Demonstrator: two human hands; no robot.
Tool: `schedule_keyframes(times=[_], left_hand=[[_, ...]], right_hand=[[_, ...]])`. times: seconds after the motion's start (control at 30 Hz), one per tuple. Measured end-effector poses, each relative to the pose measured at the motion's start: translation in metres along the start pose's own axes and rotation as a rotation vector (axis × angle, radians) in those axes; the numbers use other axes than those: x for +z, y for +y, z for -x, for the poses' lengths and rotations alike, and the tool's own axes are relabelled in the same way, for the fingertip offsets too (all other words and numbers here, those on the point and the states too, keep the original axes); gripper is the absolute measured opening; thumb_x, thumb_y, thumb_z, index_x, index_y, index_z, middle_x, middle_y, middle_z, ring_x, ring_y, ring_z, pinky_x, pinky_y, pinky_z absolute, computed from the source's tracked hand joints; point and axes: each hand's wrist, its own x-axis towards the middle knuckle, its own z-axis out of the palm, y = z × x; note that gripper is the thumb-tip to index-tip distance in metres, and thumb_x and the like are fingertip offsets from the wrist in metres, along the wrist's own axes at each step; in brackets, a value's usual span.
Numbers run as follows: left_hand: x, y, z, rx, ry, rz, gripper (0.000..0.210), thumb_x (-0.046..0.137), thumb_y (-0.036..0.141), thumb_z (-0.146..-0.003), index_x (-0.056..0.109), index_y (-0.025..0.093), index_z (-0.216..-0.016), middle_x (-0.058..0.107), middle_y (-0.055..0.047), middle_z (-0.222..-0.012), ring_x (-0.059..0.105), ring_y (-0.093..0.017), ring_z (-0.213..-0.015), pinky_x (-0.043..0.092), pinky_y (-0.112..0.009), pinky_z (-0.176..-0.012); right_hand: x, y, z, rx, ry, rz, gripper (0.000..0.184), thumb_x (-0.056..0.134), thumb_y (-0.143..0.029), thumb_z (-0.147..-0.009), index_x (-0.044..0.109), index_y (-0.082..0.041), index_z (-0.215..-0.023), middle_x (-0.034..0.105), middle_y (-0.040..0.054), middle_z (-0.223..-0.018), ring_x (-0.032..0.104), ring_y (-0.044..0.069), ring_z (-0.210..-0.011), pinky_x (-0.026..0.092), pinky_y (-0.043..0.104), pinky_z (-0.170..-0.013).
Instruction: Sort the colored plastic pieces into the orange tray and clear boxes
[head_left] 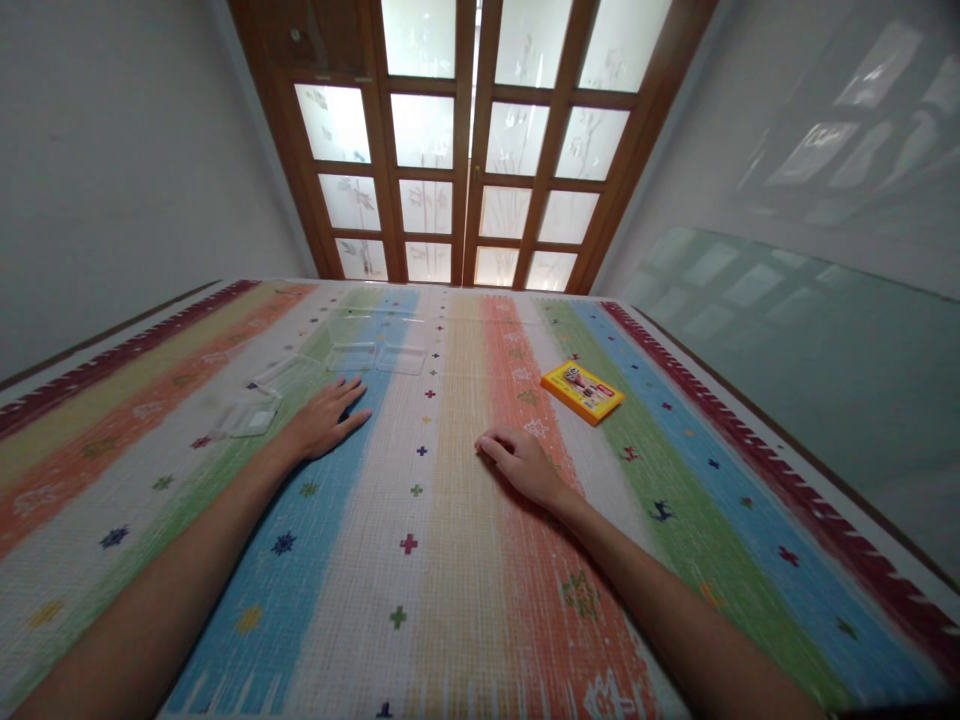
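My left hand (pixel 327 418) lies palm down on the striped tablecloth (pixel 465 560), fingers spread and nothing held. Just left of it is a small clear plastic box (pixel 253 416), with something pale inside that I cannot make out. Beyond the fingertips stand more clear plastic containers: one at an angle (pixel 289 374) and a divided one with a raised lid (pixel 401 360). My right hand (pixel 519 460) rests on the cloth, its fingers curled into a loose fist with no object showing. A flat yellow-orange box (pixel 582 391) with printed pictures lies beyond it to the right.
Wooden double doors (pixel 469 180) with frosted panes stand behind the table's far edge. A pale wall (pixel 135 150) rises on the left. On the right, a greenish glass-like panel (pixel 810 380) leans alongside the table and reflects the doors.
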Motion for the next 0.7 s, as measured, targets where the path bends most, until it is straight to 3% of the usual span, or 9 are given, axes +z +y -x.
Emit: schedule_keyframes(times=[0.4,0.7], left_hand=[[-0.0010,0.0031,-0.0006,-0.032,-0.082,0.009,0.084,0.024,0.065,-0.101,0.042,0.008,-0.160,0.032,-0.014,-0.171,0.021,-0.037,-0.161,0.020,-0.053,-0.131],[0.0017,0.0030,-0.0002,-0.156,-0.027,-0.036,0.085,0.033,0.071,-0.098,0.043,0.012,-0.159,0.029,-0.017,-0.173,0.023,-0.044,-0.159,0.024,-0.060,-0.127]], right_hand=[[0.0008,0.0008,-0.0002,0.003,0.010,0.016,0.029,0.052,-0.040,-0.094,0.063,-0.021,-0.075,0.070,0.0038,-0.080,0.062,0.019,-0.077,0.045,0.032,-0.076],[-0.0008,-0.0004,-0.0006,0.011,-0.005,0.016,0.029,0.052,-0.040,-0.093,0.064,-0.020,-0.076,0.070,0.0039,-0.080,0.062,0.020,-0.078,0.045,0.031,-0.075]])
